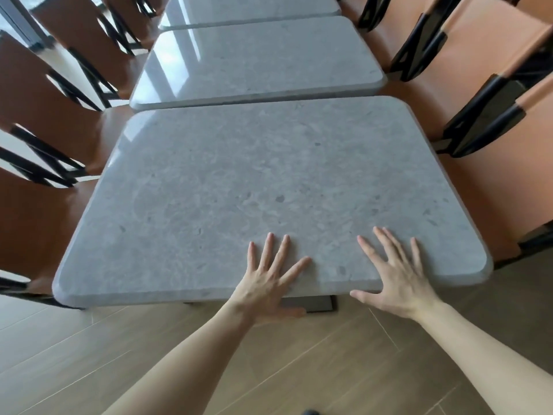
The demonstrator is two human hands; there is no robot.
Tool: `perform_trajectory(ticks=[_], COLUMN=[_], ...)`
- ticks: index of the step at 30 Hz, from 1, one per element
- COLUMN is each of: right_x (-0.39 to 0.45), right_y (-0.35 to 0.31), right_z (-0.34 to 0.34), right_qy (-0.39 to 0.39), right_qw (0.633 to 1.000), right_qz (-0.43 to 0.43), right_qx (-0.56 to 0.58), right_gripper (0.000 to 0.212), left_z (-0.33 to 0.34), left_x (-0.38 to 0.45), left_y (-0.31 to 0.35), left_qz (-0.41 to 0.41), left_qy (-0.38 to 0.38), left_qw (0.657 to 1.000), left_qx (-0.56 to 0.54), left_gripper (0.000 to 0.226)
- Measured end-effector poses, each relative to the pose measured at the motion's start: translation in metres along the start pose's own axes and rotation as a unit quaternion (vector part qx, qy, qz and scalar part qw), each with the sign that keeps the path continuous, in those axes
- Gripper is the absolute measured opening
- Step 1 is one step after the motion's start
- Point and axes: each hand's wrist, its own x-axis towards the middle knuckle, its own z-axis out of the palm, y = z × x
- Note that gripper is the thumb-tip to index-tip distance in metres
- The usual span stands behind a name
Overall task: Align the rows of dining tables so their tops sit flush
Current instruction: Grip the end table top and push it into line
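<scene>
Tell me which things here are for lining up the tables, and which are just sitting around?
For the job: nearest table, second table, third table, left hand, right hand.

Just around: brown chairs on the left, orange chairs on the right, wooden floor.

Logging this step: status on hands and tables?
Left hand, right hand flat on nearest grey stone tabletop. Sits offset right of second grey tabletop. Brown chairs close alongside.

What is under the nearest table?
Below the nearest table's front edge a dark base shows on the wood floor. The top and left hand hide the rest.
</scene>
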Motion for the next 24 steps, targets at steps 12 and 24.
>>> perform_trajectory(ticks=[12,24], right_x=[0.003,0.008], right_y=[0.002,0.013], right_z=[0.019,0.031], right_qy=[0.088,0.162], right_qw=[0.995,0.984], right_qz=[-0.012,-0.049], right_qx=[-0.044,-0.058], right_gripper=[0.124,0.12], left_z=[0.013,0.023], left_x=[0.014,0.019], left_y=[-0.007,-0.006], left_qz=[0.002,0.012], left_qy=[0.108,0.164], left_qw=[0.994,0.984], left_qx=[0.016,0.073], left_gripper=[0.092,0.095])
